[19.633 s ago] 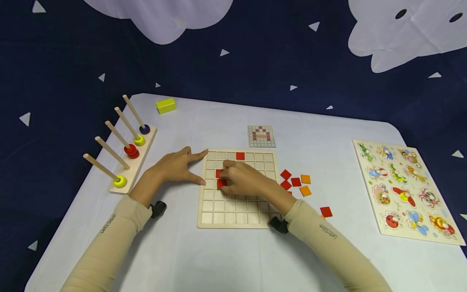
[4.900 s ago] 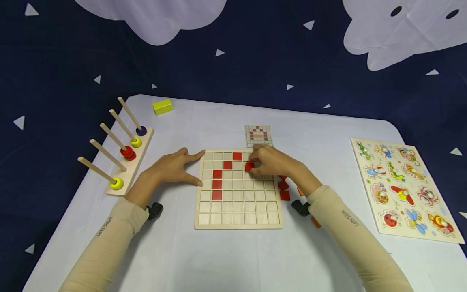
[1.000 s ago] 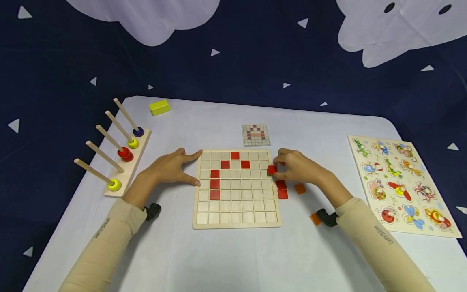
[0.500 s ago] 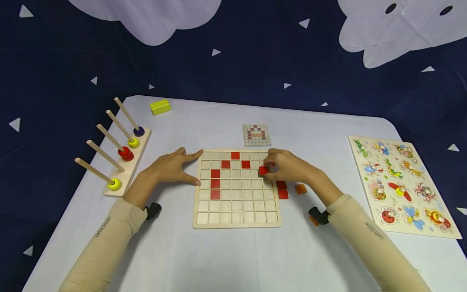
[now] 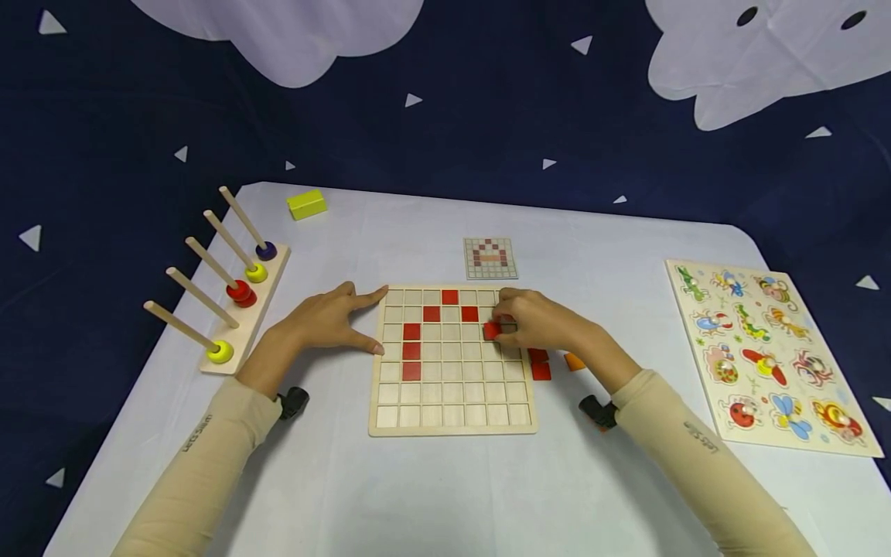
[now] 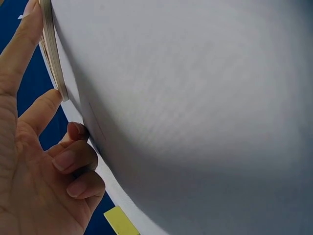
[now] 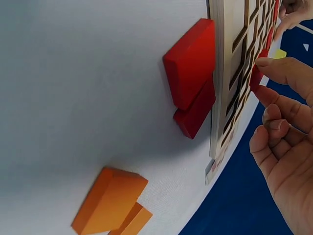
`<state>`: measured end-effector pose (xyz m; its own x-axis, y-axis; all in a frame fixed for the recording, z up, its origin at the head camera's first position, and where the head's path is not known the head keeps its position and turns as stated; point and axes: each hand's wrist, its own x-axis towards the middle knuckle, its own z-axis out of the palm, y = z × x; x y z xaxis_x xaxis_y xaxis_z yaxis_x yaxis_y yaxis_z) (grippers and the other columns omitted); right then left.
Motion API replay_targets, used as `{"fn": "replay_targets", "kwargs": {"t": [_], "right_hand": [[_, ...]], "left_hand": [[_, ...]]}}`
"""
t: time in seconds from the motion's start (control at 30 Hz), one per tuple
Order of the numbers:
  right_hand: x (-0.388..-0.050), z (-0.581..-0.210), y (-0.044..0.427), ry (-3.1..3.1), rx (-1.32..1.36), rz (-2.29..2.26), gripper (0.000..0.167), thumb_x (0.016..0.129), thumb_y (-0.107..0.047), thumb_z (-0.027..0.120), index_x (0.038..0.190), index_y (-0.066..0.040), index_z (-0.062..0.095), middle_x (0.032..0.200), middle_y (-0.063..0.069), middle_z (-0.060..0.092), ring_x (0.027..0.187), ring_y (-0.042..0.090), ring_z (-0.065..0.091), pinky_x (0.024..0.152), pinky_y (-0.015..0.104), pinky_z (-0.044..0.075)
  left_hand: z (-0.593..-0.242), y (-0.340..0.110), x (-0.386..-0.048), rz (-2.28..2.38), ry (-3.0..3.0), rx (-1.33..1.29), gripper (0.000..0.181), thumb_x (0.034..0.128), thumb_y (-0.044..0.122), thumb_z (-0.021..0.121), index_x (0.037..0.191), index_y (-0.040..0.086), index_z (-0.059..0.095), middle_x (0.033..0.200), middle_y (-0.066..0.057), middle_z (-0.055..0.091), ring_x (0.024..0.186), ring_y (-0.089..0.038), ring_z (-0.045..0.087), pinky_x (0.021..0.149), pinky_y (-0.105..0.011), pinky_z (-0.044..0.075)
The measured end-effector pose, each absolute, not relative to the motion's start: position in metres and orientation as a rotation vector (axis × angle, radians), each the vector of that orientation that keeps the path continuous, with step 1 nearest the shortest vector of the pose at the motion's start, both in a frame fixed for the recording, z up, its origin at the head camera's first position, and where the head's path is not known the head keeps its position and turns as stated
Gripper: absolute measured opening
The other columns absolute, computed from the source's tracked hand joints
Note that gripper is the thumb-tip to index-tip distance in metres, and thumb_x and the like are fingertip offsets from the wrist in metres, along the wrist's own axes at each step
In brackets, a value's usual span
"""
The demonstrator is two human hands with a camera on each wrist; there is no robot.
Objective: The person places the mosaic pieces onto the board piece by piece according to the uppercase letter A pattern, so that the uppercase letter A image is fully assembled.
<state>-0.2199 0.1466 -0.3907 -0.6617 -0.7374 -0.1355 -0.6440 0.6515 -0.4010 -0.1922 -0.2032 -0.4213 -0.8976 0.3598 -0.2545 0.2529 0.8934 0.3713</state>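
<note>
A wooden grid board (image 5: 452,416) lies mid-table with several red square tiles set in its cells, among them a red tile (image 5: 412,351) in the left column. My left hand (image 5: 327,321) touches the board's left edge with spread thumb and index finger; its other fingers are bent in the left wrist view. Over the grid's right half my right hand (image 5: 546,321) pinches a red tile (image 7: 257,76) between thumb and index finger, tilted in the right wrist view. The right hand hides some cells behind it. Beyond the board lies a small pattern card (image 5: 490,258).
Loose red tiles (image 5: 541,371) lie against the board's right side, with orange tiles (image 5: 574,361) near the right wrist. A peg stand with rings (image 5: 240,329) is at left, a yellow block (image 5: 306,204) at back left, an insect puzzle board (image 5: 773,356) at right.
In the last second my right hand has carried the red tile left, from the board's right edge over the grid. Since the oldest frame, more red tiles sit in cells. The left hand stays put.
</note>
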Motion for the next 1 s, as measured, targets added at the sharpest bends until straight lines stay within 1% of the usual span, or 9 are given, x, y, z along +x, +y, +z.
{"fn": "replay_targets", "kwargs": {"t": [0.33, 0.6, 0.8, 1.0], "right_hand": [[-0.220, -0.392, 0.142, 2.575, -1.110, -0.437, 0.024, 0.085, -0.016, 0.077, 0.104, -0.001, 0.074, 0.100, 0.006, 0.062, 0.086, 0.019, 0.057, 0.079, 0.033, 0.051], [-0.220, -0.391, 0.141, 2.575, -1.104, -0.411, 0.020, 0.087, -0.015, 0.077, 0.102, -0.002, 0.074, 0.097, 0.005, 0.061, 0.084, 0.018, 0.055, 0.078, 0.032, 0.051], [-0.219, -0.391, 0.138, 2.584, -1.106, -0.410, 0.013, 0.087, -0.012, 0.076, 0.097, -0.004, 0.072, 0.094, 0.004, 0.060, 0.080, 0.016, 0.053, 0.075, 0.031, 0.049], [-0.217, -0.392, 0.135, 2.592, -1.183, -0.370, 0.008, 0.087, -0.009, 0.076, 0.088, -0.005, 0.069, 0.087, 0.005, 0.057, 0.076, 0.015, 0.048, 0.071, 0.029, 0.047]], "left_hand": [[-0.421, -0.204, -0.191, 0.488, 2.742, 0.457, 0.109, 0.0648, 0.066, 0.082, 0.154, 0.024, 0.036, 0.102, -0.011, 0.053, 0.073, -0.020, 0.047, 0.065, -0.032, 0.040], [-0.421, -0.204, -0.192, 0.499, 2.742, 0.456, 0.109, 0.0646, 0.066, 0.082, 0.154, 0.025, 0.036, 0.102, -0.011, 0.053, 0.074, -0.019, 0.047, 0.066, -0.032, 0.040], [-0.421, -0.203, -0.192, 0.496, 2.741, 0.458, 0.109, 0.0651, 0.067, 0.082, 0.154, 0.024, 0.036, 0.103, -0.012, 0.053, 0.075, -0.020, 0.047, 0.066, -0.032, 0.040], [-0.422, -0.203, -0.192, 0.497, 2.738, 0.458, 0.109, 0.0650, 0.066, 0.082, 0.154, 0.024, 0.036, 0.101, -0.011, 0.052, 0.074, -0.020, 0.046, 0.065, -0.031, 0.040]]}}
